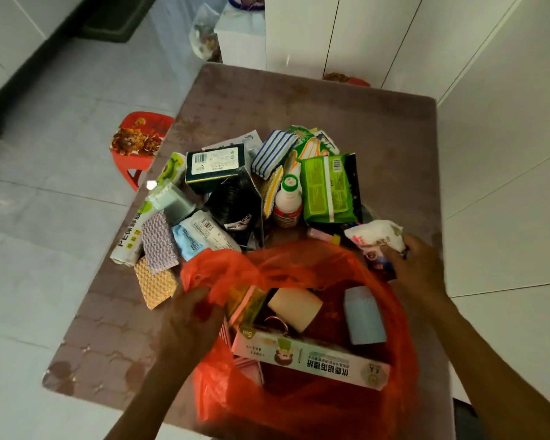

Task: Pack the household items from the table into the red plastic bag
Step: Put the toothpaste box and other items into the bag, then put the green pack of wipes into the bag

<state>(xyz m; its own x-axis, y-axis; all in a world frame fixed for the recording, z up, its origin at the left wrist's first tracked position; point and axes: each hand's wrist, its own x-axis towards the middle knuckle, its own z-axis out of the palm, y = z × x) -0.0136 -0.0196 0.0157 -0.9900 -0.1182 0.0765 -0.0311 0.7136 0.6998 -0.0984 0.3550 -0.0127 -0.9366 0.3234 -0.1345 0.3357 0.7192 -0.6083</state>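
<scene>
While the brown patterned table (378,128) carries everything, the red plastic bag (299,401) sits open at its near edge, its left rim gripped by the left hand (187,319). Inside the bag lie a long pink-and-white cardboard box (311,357), a pale blue cylindrical container (364,315) and a cream paper roll (294,308). Just beyond the bag's right rim, the right hand (416,265) pinches a small white printed packet (375,238). Behind the bag, a green plastic pack (327,188) and a white bottle with a green cap (288,201) remain in the pile.
</scene>
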